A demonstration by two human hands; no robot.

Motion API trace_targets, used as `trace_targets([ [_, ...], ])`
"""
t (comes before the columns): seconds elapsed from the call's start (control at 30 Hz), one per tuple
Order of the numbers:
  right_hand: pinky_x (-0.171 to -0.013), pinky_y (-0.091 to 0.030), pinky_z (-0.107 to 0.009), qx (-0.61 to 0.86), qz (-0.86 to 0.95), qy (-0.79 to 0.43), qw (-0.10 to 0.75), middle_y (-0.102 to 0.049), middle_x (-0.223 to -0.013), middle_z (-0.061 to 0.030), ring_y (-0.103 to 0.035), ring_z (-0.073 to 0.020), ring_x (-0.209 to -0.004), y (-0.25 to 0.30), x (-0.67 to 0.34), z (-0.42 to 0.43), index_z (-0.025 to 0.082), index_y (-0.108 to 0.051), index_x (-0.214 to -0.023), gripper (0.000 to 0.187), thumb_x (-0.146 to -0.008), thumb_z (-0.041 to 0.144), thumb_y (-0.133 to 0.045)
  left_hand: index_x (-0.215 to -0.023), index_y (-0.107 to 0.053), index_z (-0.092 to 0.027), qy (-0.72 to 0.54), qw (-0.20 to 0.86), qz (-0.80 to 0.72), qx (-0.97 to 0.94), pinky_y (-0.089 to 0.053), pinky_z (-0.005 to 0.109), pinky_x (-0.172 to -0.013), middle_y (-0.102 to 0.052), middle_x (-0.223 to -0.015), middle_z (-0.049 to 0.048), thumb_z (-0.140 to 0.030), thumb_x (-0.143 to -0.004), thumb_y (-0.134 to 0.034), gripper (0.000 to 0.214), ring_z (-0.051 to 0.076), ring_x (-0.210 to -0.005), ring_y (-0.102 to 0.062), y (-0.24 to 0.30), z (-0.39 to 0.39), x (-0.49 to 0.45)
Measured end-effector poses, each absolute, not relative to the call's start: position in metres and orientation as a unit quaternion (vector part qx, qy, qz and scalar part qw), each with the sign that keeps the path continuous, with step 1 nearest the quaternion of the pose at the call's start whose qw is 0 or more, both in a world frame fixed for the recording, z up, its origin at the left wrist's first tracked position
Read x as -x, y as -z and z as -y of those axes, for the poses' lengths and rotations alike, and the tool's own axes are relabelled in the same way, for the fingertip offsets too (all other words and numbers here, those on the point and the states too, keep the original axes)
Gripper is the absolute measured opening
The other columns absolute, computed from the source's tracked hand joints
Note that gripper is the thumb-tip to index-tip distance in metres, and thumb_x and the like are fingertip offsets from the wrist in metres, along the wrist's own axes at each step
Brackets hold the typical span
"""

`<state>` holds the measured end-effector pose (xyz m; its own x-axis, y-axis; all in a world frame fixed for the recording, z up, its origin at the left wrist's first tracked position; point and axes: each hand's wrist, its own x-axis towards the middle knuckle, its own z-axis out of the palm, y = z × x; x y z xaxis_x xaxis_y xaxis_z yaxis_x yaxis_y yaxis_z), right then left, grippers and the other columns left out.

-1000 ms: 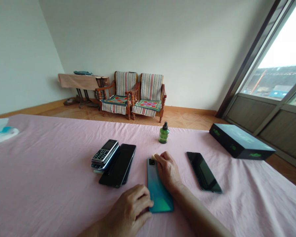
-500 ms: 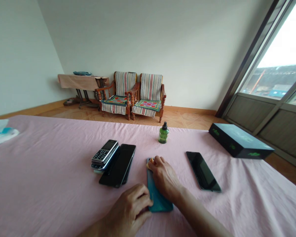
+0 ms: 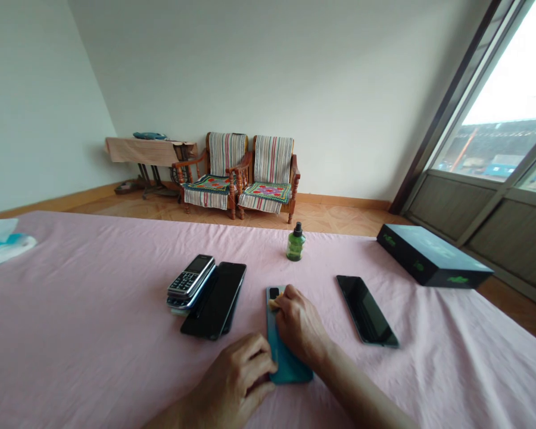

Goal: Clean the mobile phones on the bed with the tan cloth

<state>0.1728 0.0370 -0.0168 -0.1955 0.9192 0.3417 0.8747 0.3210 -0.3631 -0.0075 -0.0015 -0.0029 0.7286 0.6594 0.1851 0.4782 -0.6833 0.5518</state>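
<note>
A blue-green smartphone (image 3: 291, 370) lies back side up on the pink cloth, its dark camera block showing at the far end. My left hand (image 3: 237, 376) has curled fingers gripping the phone's near left edge. In the closed fingers of my right hand (image 3: 300, 322) is a small yellowish cloth (image 3: 274, 303), pressed on the phone's back just below the camera block. Part of the phone is hidden under my right hand and wrist. Left of it lie black smartphones (image 3: 217, 301), stacked, beside a silver keypad phone (image 3: 191, 276) on top of other phones.
A green bottle with a black cap (image 3: 295, 243) stands beyond the phone. To the right lie another black smartphone (image 3: 367, 311) and a black box (image 3: 433, 256). A tissue pack (image 3: 9, 247) is at the far left. Two wooden armchairs (image 3: 268, 173) stand beyond the pink cloth (image 3: 93, 322).
My right hand has slid the cloth slightly towards me, uncovering the phone's camera block. My left hand stays at the phone's edge.
</note>
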Motion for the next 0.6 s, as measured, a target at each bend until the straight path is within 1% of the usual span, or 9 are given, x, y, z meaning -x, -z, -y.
trace_targets([
  [0.1, -0.069, -0.041, -0.026, 0.581, 0.769, -0.046, 0.262, -0.054, -0.083, -0.0053, -0.054, -0.0167, -0.077, 0.0181, -0.1754, -0.0367, 0.018, -0.060, -0.074, 0.023, -0.079, 0.001, -0.047, -0.094, -0.064, -0.020, -0.192, 0.243, -0.312, -0.898, -0.049, 0.027, -0.085, -0.061, -0.098, 0.0026, -0.004, -0.080, -0.065, 0.021, 0.017, -0.093, -0.060, 0.0043, 0.0008, 0.0081],
  [0.23, -0.074, -0.041, -0.025, 0.557, 0.784, -0.054, 0.269, -0.056, -0.087, -0.0038, -0.053, -0.0159, -0.082, 0.0175, -0.1738, -0.0337, 0.020, -0.063, -0.083, 0.026, -0.081, -0.001, -0.046, -0.092, -0.064, -0.020, -0.195, 0.241, -0.315, -0.897, -0.050, 0.027, -0.084, -0.060, -0.097, 0.0025, -0.003, -0.079, -0.066, 0.021, 0.017, -0.092, -0.060, 0.0058, 0.0011, 0.0075],
  [0.3, -0.075, -0.041, -0.025, 0.546, 0.791, -0.057, 0.270, -0.056, -0.089, -0.0032, -0.052, -0.0163, -0.086, 0.0165, -0.1727, -0.0337, 0.021, -0.064, -0.084, 0.027, -0.084, 0.000, -0.046, -0.091, -0.064, -0.019, -0.195, 0.240, -0.316, -0.897, -0.050, 0.027, -0.084, -0.060, -0.096, 0.0026, -0.002, -0.079, -0.065, 0.021, 0.017, -0.092, -0.060, 0.0049, 0.0014, 0.0069],
  [0.37, -0.076, -0.040, -0.025, 0.542, 0.792, -0.058, 0.273, -0.056, -0.089, -0.0032, -0.051, -0.0173, -0.088, 0.0161, -0.1729, -0.0356, 0.021, -0.064, -0.083, 0.027, -0.084, 0.000, -0.046, -0.091, -0.064, -0.019, -0.194, 0.240, -0.314, -0.898, -0.050, 0.027, -0.084, -0.061, -0.097, 0.0027, -0.002, -0.079, -0.064, 0.021, 0.017, -0.092, -0.060, 0.0034, 0.0019, 0.0065],
  [0.5, -0.077, -0.040, -0.026, 0.554, 0.780, -0.058, 0.284, -0.055, -0.086, -0.0044, -0.050, -0.0174, -0.084, 0.0174, -0.1753, -0.0400, 0.018, -0.062, -0.077, 0.025, -0.078, -0.003, -0.049, -0.092, -0.065, -0.020, -0.194, 0.241, -0.316, -0.897, -0.050, 0.027, -0.085, -0.061, -0.097, 0.0025, -0.002, -0.079, -0.064, 0.022, 0.017, -0.093, -0.061, 0.0018, 0.0028, 0.0072],
  [0.6, -0.077, -0.040, -0.026, 0.553, 0.781, -0.059, 0.286, -0.055, -0.087, -0.0046, -0.050, -0.0174, -0.085, 0.0179, -0.1752, -0.0383, 0.019, -0.063, -0.078, 0.027, -0.079, -0.003, -0.047, -0.093, -0.065, -0.020, -0.198, 0.241, -0.315, -0.897, -0.050, 0.027, -0.085, -0.061, -0.098, 0.0025, -0.003, -0.079, -0.065, 0.022, 0.017, -0.093, -0.061, 0.0031, 0.0031, 0.0081],
])
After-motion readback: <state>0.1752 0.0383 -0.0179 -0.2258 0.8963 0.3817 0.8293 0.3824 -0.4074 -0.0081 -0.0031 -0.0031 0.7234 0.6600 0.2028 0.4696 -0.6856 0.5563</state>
